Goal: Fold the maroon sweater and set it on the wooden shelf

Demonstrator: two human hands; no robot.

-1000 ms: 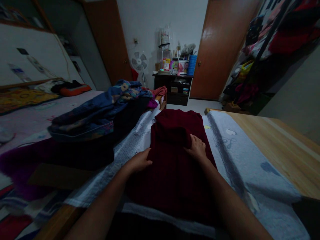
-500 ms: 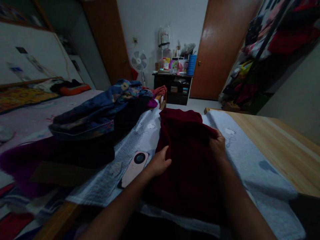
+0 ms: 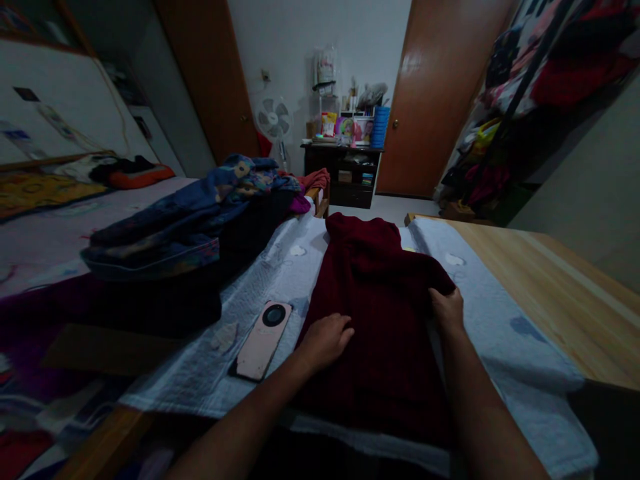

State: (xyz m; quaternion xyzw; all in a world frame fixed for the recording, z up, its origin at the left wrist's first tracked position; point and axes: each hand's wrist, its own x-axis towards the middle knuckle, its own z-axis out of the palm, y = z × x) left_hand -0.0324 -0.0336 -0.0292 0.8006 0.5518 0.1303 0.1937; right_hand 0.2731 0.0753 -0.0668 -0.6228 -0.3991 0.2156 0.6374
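On pale cloth (image 3: 487, 307), right fingers (image 3: 436, 300) pinch a maroon garment (image 3: 383, 320); left fingers (image 3: 342, 324) lie over it, grip unclear.

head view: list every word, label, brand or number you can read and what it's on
No text is readable.
Maroon garment: no lettering visible.
Phone: any markings too small to read.
Yellow packet on the dark cabinet: too small and blurred to read.
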